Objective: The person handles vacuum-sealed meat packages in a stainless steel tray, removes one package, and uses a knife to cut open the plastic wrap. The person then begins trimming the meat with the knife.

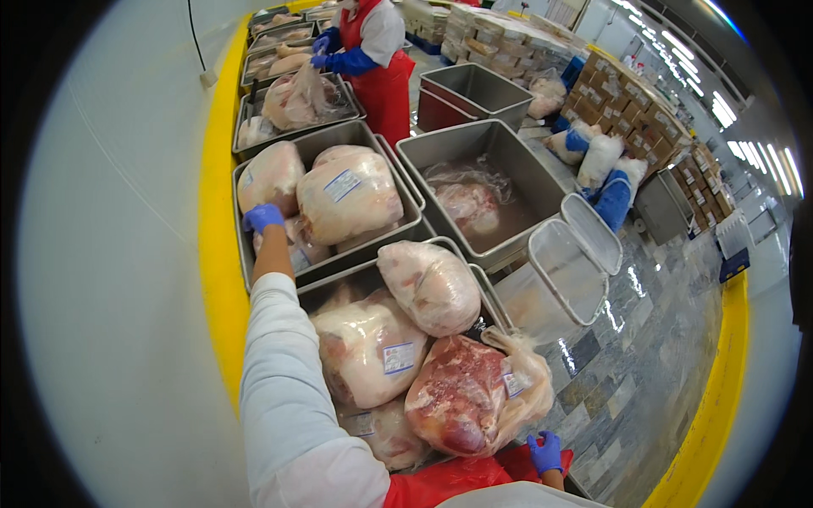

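Head view: a pale wall [127,212] fills the left side, with a yellow curb [222,254] along its foot. At right, a wet tiled floor [618,364] stretches back to stacked cartons [622,114]. A row of metal bins runs away beside the wall. A deep bin [533,182], holding a piece of meat in cloudy liquid, stands to the right of the row, with a clear tub [550,271] just nearer. Farther up the row, a co-worker [377,76] in a red apron and blue gloves leans over bagged meat.

Closest is the near bin [320,295], heaped with bagged meat: a big pale piece [373,351], another rounded piece [430,288] resting higher to its right, and a dark red piece [457,394] at the lower right. Beyond it, the middle bin [403,179] holds a large labelled piece [351,203], a left piece [273,182] against the wall side, and a lower piece [296,241].

Both of the person's hands wear purple gloves. The left hand [263,218] reaches into the middle bin, on the bagged meat where the left and lower pieces meet; whether its grip is closed, I cannot tell. The right hand [546,453] is beside the person's red apron [449,483], its grip loose, fingers parted, holding nothing visible. Smallest are the white-and-blue labels [398,357] on the bags.
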Available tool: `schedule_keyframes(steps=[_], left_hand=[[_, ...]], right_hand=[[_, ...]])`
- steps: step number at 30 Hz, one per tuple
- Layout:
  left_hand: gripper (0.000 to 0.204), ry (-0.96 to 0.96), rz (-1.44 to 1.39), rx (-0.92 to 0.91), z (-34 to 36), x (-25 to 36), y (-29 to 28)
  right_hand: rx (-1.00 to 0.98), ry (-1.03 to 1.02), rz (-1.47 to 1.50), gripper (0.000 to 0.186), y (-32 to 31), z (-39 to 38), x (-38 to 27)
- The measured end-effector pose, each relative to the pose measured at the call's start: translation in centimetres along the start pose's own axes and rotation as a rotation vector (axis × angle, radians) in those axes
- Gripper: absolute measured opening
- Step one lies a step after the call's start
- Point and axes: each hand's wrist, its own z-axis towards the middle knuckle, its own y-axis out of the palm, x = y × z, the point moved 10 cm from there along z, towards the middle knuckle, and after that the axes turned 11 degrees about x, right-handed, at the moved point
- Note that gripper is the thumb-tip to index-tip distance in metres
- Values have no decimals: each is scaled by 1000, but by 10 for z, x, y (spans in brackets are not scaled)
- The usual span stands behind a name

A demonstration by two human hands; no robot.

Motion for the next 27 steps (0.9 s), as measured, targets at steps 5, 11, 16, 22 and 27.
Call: schedule_keyframes(steps=[5, 11, 16, 22, 27], left_hand=[[24, 118, 37, -351, -5, 21, 59], [29, -6, -21, -538, -44, 10, 146], [38, 32, -82, -308, -41, -60, 158], [48, 350, -605, -307, -177, -79, 90], [37, 530, -855, -476, -334, 11, -139]], right_hand=[[-77, 177, -42, 47, 5, -6, 41], [-13, 149, -49, 43, 10, -2, 38], [45, -39, 226, 32, 49, 7, 53], [170, -181, 300, 39, 9, 46, -3], [122, -331, 204, 50, -10, 30, -22]])
